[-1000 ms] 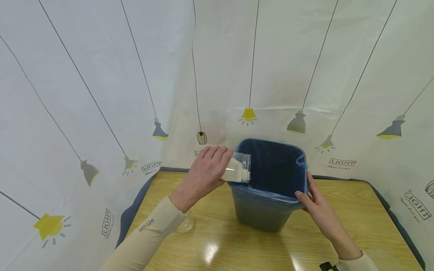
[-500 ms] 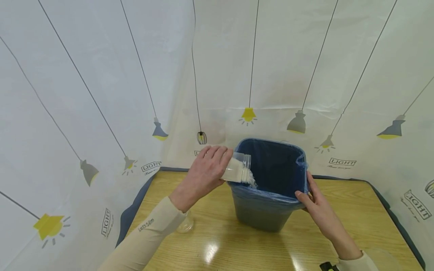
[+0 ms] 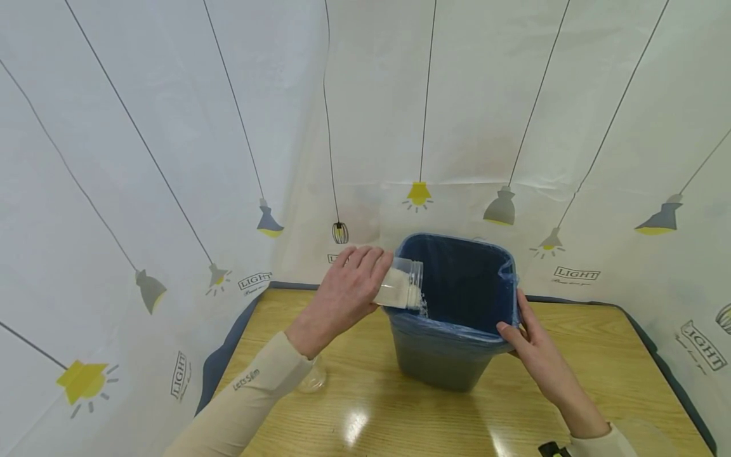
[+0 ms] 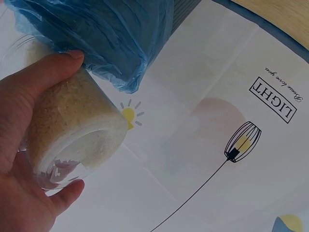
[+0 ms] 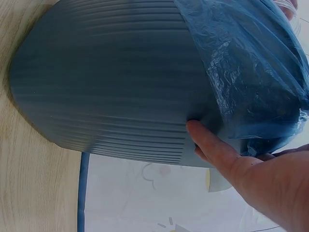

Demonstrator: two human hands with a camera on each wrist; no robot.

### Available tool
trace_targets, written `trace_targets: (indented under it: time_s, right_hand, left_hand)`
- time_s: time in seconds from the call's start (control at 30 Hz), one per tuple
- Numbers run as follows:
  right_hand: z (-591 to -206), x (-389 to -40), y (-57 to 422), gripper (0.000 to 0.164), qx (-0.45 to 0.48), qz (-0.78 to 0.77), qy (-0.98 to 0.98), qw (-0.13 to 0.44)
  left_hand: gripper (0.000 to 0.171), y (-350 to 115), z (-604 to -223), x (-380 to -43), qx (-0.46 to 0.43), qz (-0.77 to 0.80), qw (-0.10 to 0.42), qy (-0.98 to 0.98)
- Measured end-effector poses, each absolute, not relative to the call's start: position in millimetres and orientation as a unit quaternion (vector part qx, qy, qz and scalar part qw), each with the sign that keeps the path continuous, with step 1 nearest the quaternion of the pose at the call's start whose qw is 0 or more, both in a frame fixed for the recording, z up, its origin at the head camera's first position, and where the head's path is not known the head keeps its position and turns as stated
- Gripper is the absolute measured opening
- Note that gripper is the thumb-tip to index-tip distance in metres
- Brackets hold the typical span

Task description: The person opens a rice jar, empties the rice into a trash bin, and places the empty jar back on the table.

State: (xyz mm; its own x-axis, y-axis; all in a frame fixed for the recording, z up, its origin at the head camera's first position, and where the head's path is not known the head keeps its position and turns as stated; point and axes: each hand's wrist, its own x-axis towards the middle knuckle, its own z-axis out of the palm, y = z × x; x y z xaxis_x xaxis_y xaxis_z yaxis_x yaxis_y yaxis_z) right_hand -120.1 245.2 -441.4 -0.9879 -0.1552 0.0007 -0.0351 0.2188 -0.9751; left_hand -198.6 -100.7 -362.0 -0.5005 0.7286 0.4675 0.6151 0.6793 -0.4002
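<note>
My left hand grips a clear plastic jar part full of small pale rice-like grains. The jar lies tilted over the left rim of a dark trash bin lined with a blue plastic bag. At the jar's open mouth, grains fall into the bin. On the bin's right side, my right hand holds the rim, thumb over the edge and fingers along the outside. The right wrist view shows a finger against the ribbed wall just below the bag's edge. The bin's bottom inside is hidden in shadow.
A small clear round object sits on the wooden table, partly behind the left sleeve. Pale sheeting printed with hanging lamps surrounds the table. A black item shows at the right cuff.
Grains at the jar's mouth have spilled out into the bin, in a thicker stream half a second ago and a thinner one now. Both hands and the bin stay practically where they were.
</note>
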Motion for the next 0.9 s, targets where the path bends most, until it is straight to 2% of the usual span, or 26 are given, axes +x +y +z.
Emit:
trace_targets:
  time_s: [0.33,0.9]
  right_hand:
    - [-439.3,-119.1,244.3,0.081,-0.062,-0.616,0.784,0.048]
    - [-440.0,-119.2,245.1,0.082,-0.061,-0.618,0.782,0.052]
  left_hand:
    - [0.091,-99.0,-360.7,-196.9,-0.394,0.099,0.314,-0.858]
    - [0.084,-98.3,-360.4,-194.8,-0.392,0.109,0.311,-0.859]
